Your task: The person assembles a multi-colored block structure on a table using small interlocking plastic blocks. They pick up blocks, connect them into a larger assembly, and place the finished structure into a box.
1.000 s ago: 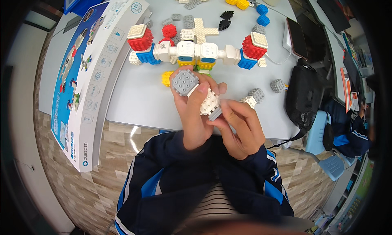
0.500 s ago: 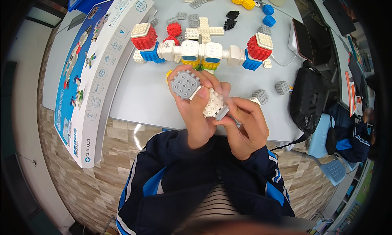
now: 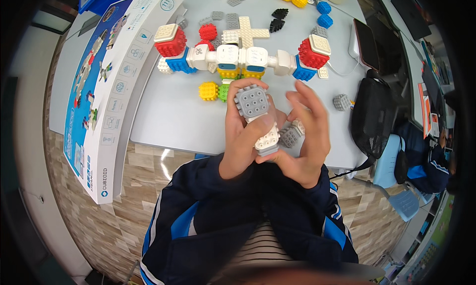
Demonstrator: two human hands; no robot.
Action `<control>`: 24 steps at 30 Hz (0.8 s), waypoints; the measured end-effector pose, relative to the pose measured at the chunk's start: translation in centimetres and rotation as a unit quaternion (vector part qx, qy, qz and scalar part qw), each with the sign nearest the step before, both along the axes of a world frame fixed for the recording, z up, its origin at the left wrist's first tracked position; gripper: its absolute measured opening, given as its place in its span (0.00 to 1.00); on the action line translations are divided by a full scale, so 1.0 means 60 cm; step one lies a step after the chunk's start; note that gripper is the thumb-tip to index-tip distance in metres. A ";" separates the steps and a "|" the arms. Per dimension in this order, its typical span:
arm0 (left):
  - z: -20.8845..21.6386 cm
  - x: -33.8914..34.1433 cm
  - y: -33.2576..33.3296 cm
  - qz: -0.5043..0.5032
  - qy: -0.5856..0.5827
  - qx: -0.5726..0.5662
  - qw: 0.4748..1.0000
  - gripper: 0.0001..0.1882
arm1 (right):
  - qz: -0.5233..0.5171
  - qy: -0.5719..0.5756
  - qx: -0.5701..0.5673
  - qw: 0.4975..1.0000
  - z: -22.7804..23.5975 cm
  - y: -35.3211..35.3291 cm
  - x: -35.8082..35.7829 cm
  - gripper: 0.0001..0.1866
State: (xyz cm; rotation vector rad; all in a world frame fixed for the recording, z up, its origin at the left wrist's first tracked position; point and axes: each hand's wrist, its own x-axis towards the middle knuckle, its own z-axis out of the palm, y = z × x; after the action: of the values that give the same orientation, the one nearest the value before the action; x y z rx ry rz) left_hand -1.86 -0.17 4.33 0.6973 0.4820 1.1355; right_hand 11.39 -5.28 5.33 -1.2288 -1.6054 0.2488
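Head view, two bare hands over a table (image 3: 168,124). Left hand (image 3: 241,145): closed around a grey-and-white block piece (image 3: 253,101), thumb laid across its middle; the large grey end stands above the thumb, the white part and a thin grey plate (image 3: 267,151) below it. Right hand (image 3: 313,151): fingers raised and spread, thumb tip at the thin grey plate. Small grey-and-white block (image 3: 291,135): seen between the right thumb and fingers; cannot tell whether it is touched.

Just left of the left hand's fingertips: one yellow block (image 3: 208,91), beside a green block (image 3: 223,90). Beyond both hands: a long joined block model (image 3: 228,56), white in the middle, blue and red toward either end. Farther out past the model: a cream cross-shaped plate (image 3: 253,33) and two black pieces (image 3: 277,19). Right of the right hand: a loose grey block (image 3: 341,102), then a black bag (image 3: 369,124). Well left of the left hand: a large white-and-blue box (image 3: 121,106), slanting.
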 end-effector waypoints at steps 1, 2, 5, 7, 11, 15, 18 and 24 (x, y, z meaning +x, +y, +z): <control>0.003 -0.003 -0.004 -0.014 0.034 -0.013 0.999 0.29 | 0.023 -0.012 -0.031 0.999 0.003 0.001 0.001 0.36; 0.003 -0.004 -0.004 -0.011 0.041 -0.011 0.999 0.29 | 0.057 -0.037 -0.010 0.998 0.004 0.003 -0.001 0.36; -0.001 -0.005 -0.005 -0.012 0.054 -0.008 0.998 0.29 | 0.042 -0.036 0.009 0.998 0.007 -0.005 -0.017 0.35; -0.009 -0.008 -0.005 -0.022 0.048 -0.011 0.999 0.29 | 0.046 -0.018 -0.022 0.999 0.006 -0.008 -0.019 0.36; -0.029 -0.018 -0.013 -0.027 0.060 0.025 0.998 0.28 | 0.084 -0.026 -0.073 0.993 0.006 -0.014 0.038 0.38; -0.047 -0.015 -0.006 -0.011 -0.045 -0.016 0.999 0.25 | -0.249 -0.079 -0.106 0.959 -0.016 -0.018 0.142 0.28; -0.046 -0.021 0.008 0.025 -0.023 -0.018 0.999 0.25 | -0.321 -0.246 -0.128 0.905 -0.047 -0.010 0.187 0.24; -0.031 -0.016 0.016 0.080 -0.006 -0.020 0.997 0.24 | -0.331 -0.141 -0.145 0.922 -0.035 -0.030 0.137 0.29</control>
State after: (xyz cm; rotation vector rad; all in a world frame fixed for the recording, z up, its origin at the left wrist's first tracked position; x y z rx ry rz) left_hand -2.81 0.80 2.47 0.6263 0.5568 1.2764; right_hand 19.59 -7.07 3.24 -2.0375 -1.3145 -0.1382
